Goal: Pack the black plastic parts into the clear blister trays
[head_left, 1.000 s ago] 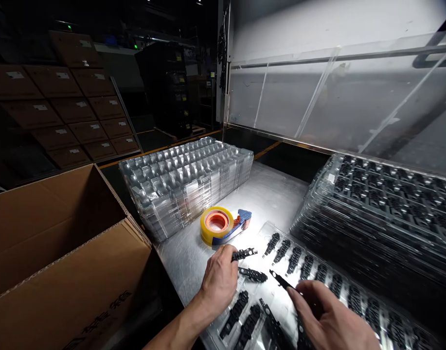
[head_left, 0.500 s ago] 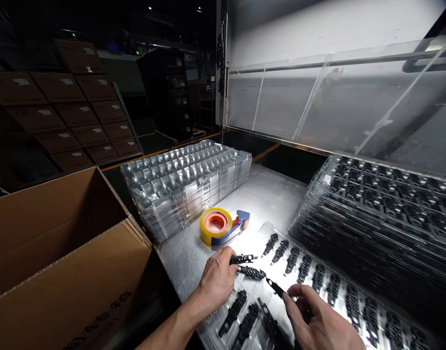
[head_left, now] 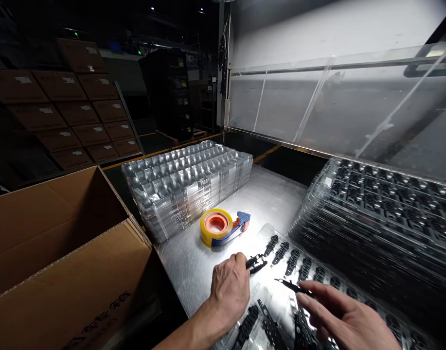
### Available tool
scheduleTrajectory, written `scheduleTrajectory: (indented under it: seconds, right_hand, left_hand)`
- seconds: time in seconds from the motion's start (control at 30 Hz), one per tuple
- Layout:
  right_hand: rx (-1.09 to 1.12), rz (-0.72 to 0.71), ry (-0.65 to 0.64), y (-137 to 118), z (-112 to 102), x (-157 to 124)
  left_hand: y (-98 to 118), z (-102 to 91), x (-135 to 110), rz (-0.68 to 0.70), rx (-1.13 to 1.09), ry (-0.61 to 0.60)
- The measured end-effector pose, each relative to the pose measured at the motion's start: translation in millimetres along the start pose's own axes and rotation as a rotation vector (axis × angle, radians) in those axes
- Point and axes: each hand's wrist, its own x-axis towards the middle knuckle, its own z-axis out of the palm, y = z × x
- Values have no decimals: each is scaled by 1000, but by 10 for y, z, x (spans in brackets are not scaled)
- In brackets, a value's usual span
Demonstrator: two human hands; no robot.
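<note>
My left hand [head_left: 230, 287] is closed round black slotted plastic parts [head_left: 257, 264]; it looks like two lie together, held over the near side of a clear plastic tray [head_left: 268, 228]. My right hand [head_left: 345, 311] pinches one slim black plastic part [head_left: 290, 286] between thumb and fingers, its thin tip pointing left. Under both hands the tray carries a far row of similar black parts [head_left: 293, 260] and a near row, partly covered by my hands and wrists.
A yellow tape roll in a blue dispenser [head_left: 223, 238] lies on the metal table [head_left: 186, 267]. Behind it stand stacked clear trays [head_left: 193, 194]. Filled trays [head_left: 376, 214] are piled at right. An open cardboard box [head_left: 73, 262] stands left, with a transparent panel [head_left: 281, 102] behind.
My left hand has shifted right and slightly down with its black parts, covering part of the near row. My right hand has moved right, widening the gap between the held parts.
</note>
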Motion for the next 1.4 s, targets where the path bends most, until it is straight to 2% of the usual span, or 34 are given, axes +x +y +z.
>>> scheduleTrajectory:
  seconds: [0.13, 0.23, 0.4, 0.5, 0.7, 0.93, 1.13, 1.27, 1.4]
  right_hand:
    - [45, -62, -90, -122, 44, 103]
    - [-106, -72, -111, -212, 123, 242]
    - [-391, -124, -45, -261, 250, 468]
    - [-518, -162, 10, -269, 358, 488]
    - [-702, -193, 120, -269, 514, 352]
    - [-723, -348, 120, -299, 533, 373]
    - [-840, -528, 60, -315, 637, 395]
    - [-911, -616, 15, -376, 608, 464]
    - [-1002, -771, -70, -492, 542, 580]
  left_hand:
    - [22, -7, -9, 78, 73, -2]
    - [12, -14, -21, 99, 79, 41]
    - [-31, -16, -26, 74, -16, 171]
    - [-52, -10, -24, 73, -80, 226]
    - [-76, -32, -36, 104, -46, 109]
    - [-138, -82, -43, 72, -21, 114]
    - [-247, -69, -53, 47, -86, 155]
    - [-281, -63, -63, 6, -172, 143]
    - [-320, -65, -70, -55, -239, 136]
